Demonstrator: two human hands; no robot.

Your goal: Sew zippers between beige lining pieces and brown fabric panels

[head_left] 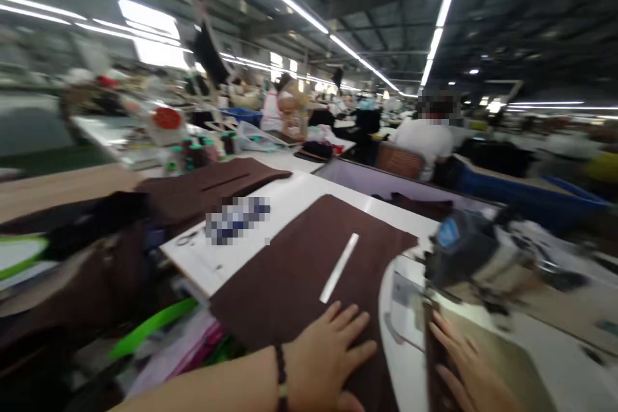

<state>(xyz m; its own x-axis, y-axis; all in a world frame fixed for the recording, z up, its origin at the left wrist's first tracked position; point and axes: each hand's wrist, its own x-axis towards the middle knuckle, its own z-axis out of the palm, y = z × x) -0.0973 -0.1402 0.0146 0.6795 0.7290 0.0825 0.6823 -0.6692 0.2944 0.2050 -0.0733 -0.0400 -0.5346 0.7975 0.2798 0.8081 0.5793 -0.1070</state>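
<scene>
A dark brown cut fabric panel point(290, 283) lies on the white table, and a narrow white strip point(339, 268) rests on top of it. My left hand point(333, 354), a dark beaded bracelet at its wrist, is spread flat on the panel just below the strip. Farther right, my right hand point(470, 367) has its fingers stretched out, their tips at the edge of a dark brown piece of fabric point(434, 370) beside the sewing machine point(463, 244). The machine is blurred, and the lower part of the right hand is cut off by the frame.
Another brown panel point(212, 187) lies at the back left, near several thread cones point(196, 154). A pixelated item point(237, 219) sits on the table. Bright green rims point(154, 328) show at lower left. A blue bin point(526, 196) and a person in white point(425, 141) are beyond.
</scene>
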